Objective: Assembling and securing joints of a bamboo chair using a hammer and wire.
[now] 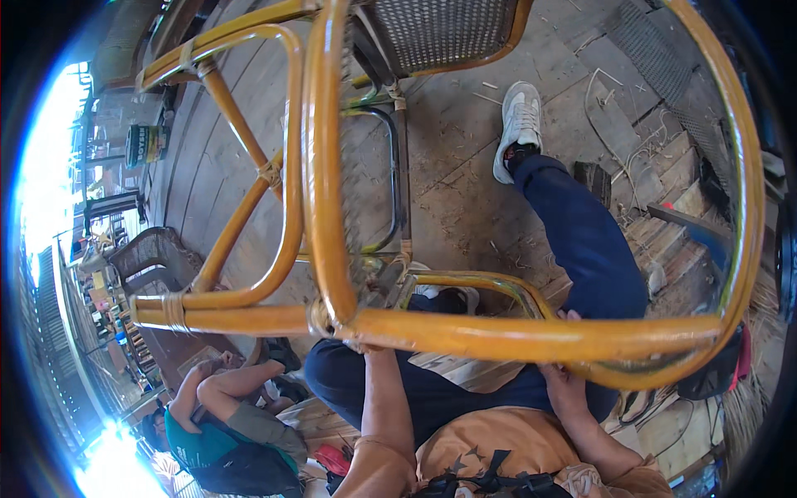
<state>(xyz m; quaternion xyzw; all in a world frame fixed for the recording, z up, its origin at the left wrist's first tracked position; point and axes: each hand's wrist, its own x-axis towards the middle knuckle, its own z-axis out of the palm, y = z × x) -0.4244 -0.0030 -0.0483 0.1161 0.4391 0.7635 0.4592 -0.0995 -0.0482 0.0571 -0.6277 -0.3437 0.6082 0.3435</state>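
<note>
A glossy yellow-brown rattan chair frame, its joints wrapped with binding strips, lies on its side across my lap. My left hand reaches behind the thick rail beside a wrapped joint; the rail hides most of its fingers, and what shows beyond is blurred. Farther right, my right hand wraps the same rail from below, a fingertip showing over its far side. A dark woven cane panel fills part of the frame at the top.
Wood scraps and cane strips litter the boarded floor on the right. At the lower left another person in a green top sits low. Near them stands a dark wooden chair. A dark bucket is at the far left.
</note>
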